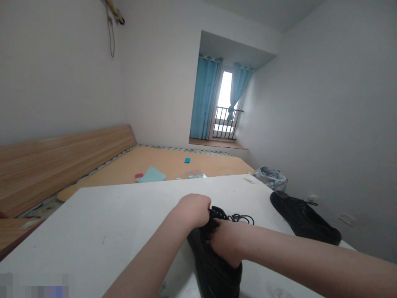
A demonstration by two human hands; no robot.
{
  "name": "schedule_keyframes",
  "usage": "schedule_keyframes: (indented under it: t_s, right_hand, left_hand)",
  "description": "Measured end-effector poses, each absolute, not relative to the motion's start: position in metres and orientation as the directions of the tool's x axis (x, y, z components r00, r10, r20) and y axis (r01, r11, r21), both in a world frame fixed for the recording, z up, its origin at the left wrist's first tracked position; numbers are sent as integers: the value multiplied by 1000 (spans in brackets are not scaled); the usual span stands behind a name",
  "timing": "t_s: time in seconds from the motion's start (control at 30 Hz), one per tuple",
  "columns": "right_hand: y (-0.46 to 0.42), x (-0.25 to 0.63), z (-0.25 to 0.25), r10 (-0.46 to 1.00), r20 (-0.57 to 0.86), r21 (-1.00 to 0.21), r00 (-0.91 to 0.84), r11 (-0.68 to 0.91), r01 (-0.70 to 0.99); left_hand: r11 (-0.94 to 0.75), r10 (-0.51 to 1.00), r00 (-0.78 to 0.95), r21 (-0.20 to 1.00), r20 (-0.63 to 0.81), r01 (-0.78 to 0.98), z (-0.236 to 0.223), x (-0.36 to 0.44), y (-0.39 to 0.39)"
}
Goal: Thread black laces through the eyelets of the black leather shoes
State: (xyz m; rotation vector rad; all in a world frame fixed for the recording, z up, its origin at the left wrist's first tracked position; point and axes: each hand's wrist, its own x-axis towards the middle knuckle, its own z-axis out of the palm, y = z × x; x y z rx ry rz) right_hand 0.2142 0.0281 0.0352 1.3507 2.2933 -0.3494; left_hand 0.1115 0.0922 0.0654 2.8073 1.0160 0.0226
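Note:
A black lace-up shoe [214,271] rests on the white tabletop in front of me, its heel toward me and its toe end hidden behind my hands. My left hand [194,210] is closed on the left side of its upper, near the lacing. Reaching into the opening from the right, my right hand [226,242] has its fingers curled at the tongue area, mostly hidden by the shoe and the hand itself. Loose black laces [240,217] trail to the right beyond my hands. The other black shoe [305,217] lies at the table's right edge, laced.
Beyond the white table [124,211] lies a tan bed surface [167,155] with a light-blue sheet [151,174], a small blue square [187,160] and a red piece [139,176]. A patterned fabric bag [273,178] stands by the right wall. Blue curtains [206,97] flank the window.

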Motion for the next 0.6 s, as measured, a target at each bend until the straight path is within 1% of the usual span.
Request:
schedule_keyframes:
  t_s: [0.1,0.2,0.3,0.4,0.5,0.6]
  right_hand:
    - [17,221,54,681,-599,0,-422,527,850]
    - [9,226,67,633,-626,-47,-455,552,833]
    - [10,231,71,589,-642,-123,-490,552,825]
    - [17,235,67,532,-676,-214,-510,520,827]
    - [23,238,54,534,-685,-255,-496,462,850]
    - [25,239,38,582,-664,-265,-470,405,875]
  left_hand:
    - [-753,642,765,149,-43,640,65,111,92]
    - [-751,645,762,144,-48,645,65,111,91]
    - [-746,652,757,137,-50,652,65,112,91]
    - [-739,660,750,133,-51,660,65,113,91]
    - [-735,664,745,132,-58,665,65,113,91]
    - [-729,670,739,127,-66,673,68,113,89]
